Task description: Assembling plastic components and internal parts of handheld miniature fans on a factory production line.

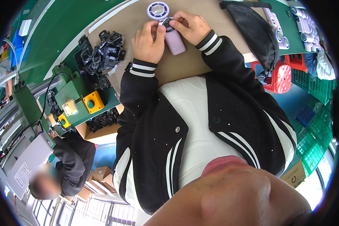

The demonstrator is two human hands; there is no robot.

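A lilac handheld fan [175, 42] lies on the brown work surface, its round head pointing away from me and its handle toward me. At its neck sits a small black plastic piece [168, 23]. My left hand [150, 42] is closed in a pinch at the left of the neck, thumb and forefinger against the fan. From the right, my right hand [192, 28] pinches the black piece between thumb and fingers. The fingertips partly cover the neck, so how the piece is seated cannot be told.
Left of my hands is a heap of black plastic parts [107, 49]. A black mesh bag [254, 32] lies to the right, with more lilac fans [305, 26] beyond. A red stool [278, 77] stands below the table edge. Another person [75, 162] works at green machinery on the left.
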